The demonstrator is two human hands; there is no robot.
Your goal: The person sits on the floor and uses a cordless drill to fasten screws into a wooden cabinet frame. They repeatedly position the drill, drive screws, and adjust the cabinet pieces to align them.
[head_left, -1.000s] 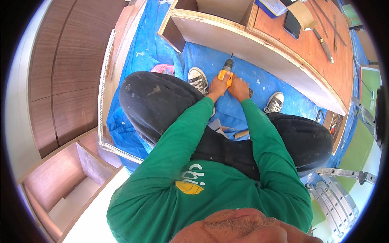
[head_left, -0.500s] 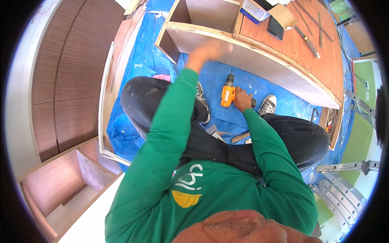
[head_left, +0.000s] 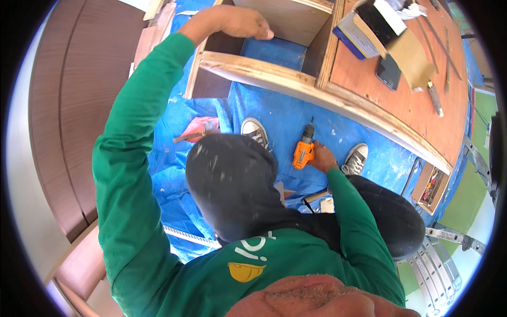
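Note:
I sit on a blue tarp (head_left: 274, 119) in a green sleeve and dark trousers. My left hand (head_left: 232, 22) is raised far forward over the open plywood cabinet box (head_left: 253, 66), fingers curled downward above its left compartment, holding nothing that I can see. My right hand (head_left: 321, 158) grips an orange cordless drill (head_left: 303, 150) low between my grey sneakers, its bit pointing toward the cabinet's front edge.
A plywood top (head_left: 391, 100) at the right carries a blue box, a cardboard carton, a dark phone and hand tools. A red-handled tool (head_left: 195, 129) lies on the tarp at the left. Brown panels (head_left: 68, 105) line the left side. A folded metal ladder (head_left: 438, 259) lies lower right.
My left hand let go of the drill and swung up and forward to the cabinet's left compartment. My right hand keeps the drill, now lower on the tarp.

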